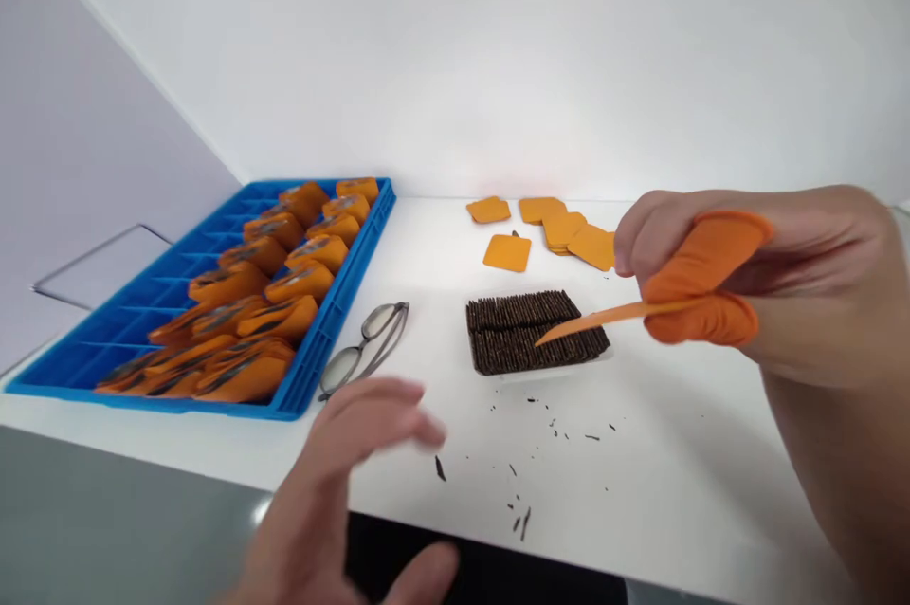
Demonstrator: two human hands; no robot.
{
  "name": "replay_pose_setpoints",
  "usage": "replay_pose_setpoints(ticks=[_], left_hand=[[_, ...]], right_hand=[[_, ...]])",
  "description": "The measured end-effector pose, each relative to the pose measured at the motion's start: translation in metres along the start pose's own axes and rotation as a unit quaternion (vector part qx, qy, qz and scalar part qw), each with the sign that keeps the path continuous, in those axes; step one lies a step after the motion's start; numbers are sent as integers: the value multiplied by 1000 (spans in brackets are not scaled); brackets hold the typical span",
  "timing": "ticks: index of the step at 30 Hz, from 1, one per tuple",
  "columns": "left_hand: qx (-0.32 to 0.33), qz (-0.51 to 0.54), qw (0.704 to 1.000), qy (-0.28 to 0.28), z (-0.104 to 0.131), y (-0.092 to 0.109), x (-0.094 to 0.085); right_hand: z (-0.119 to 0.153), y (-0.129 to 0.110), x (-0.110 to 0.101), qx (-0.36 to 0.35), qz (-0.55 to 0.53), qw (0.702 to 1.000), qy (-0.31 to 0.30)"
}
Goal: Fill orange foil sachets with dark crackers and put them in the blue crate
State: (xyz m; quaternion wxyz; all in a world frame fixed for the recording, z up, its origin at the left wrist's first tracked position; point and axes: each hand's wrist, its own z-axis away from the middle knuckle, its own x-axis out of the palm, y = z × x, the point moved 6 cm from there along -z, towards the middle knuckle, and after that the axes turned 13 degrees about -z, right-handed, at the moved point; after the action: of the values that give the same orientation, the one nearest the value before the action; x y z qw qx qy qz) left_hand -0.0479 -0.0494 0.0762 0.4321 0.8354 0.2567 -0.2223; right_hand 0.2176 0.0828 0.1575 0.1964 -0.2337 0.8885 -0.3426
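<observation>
My right hand (pixel 768 273), with orange covers on the thumb and index fingertips, pinches a thin orange packet (pixel 587 323) seen nearly edge-on. The packet's free end overlaps the view of a tray of dark brown strips (pixel 533 332), stacked in two rows on the white table. Low in the view, my left hand (pixel 348 491) has its thumb and fingers apart and holds nothing. It is nearest to a pair of glasses (pixel 364 349) lying on the table.
A blue divided crate (pixel 305 377) with many orange packets (pixel 248 368) stands at the left. More orange packets (pixel 507 251) lie behind the tray. Dark crumbs (pixel 525 523) are scattered toward the table's front edge. A white wall (pixel 498 55) rises behind.
</observation>
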Motion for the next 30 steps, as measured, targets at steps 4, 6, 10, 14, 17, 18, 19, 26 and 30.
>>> replay_pose_setpoints(ticks=[4, 6, 10, 14, 17, 18, 19, 26, 30], left_hand=[[61, 37, 997, -5, -73, 36, 45], [71, 92, 993, 0, -98, 47, 63], [85, 163, 980, 72, -125, 52, 68], [140, 125, 965, 184, -139, 51, 42], [277, -46, 934, 220, -143, 67, 25], [319, -116, 917, 210, -144, 72, 25], [344, -182, 901, 190, -146, 74, 28], [374, -258, 885, 103, -160, 60, 47], [349, -191, 914, 74, -166, 45, 48]], right_hand=[[2, 5, -5, 14, -60, 991, 122], [3, 3, -7, 18, -74, 987, 142], [5, 0, -8, 26, -107, 982, 154], [2, 15, 4, 81, -109, 984, 114], [2, 32, 19, 177, -77, 980, 43], [3, 35, 22, 204, -37, 978, 17], [4, 37, 23, 222, 18, 975, -6], [8, 36, 16, 296, 69, 950, -65], [6, 45, 17, 272, 10, 960, -71]])
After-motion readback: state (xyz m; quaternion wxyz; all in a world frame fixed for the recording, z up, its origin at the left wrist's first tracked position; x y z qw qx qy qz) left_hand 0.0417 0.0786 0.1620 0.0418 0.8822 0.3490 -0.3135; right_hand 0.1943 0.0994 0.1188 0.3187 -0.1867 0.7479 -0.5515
